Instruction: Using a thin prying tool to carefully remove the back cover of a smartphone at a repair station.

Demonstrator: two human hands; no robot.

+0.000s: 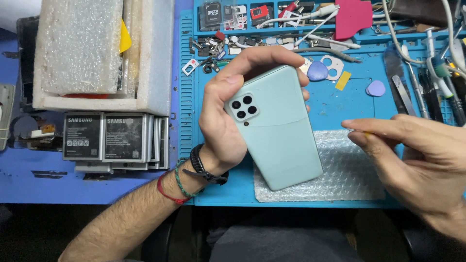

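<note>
While we are gripping the pale mint-green smartphone with the smooth plastic back (276, 133) in our left hand (221, 123), we are keeping it tilted, back side up, above the blue silicone work mat (340, 104). Our left fingers (264, 56) are curling over its top edge and our thumb is pressing beside the square black camera cluster (244, 106), so this hand is closed firmly around the phone's upper end. Our right hand (417, 155) is hovering just to the right of the phone, apart from it, its fingers pinched nearly shut; something small and yellowish is peeking out between the fingertips, but we cannot tell what it is.

We are judging this as the inspecting and positioning step on the phone's rear shell. A next move would call for a steady left-hand hold and a fine, precise touch from the right fingertips along the phone's edge.

Below the phone, a crinkly clear sheet of bubble wrap (340, 170) is lying on the mat. Beyond our right hand, flat rounded purple plastic picks (375, 88) and slim metal tweezers (403, 92) are resting. To the left of our left wrist, a row of flat grey rectangular phone batteries (104, 138) is standing on the table, with a white foam box (155, 53) behind them.
</note>
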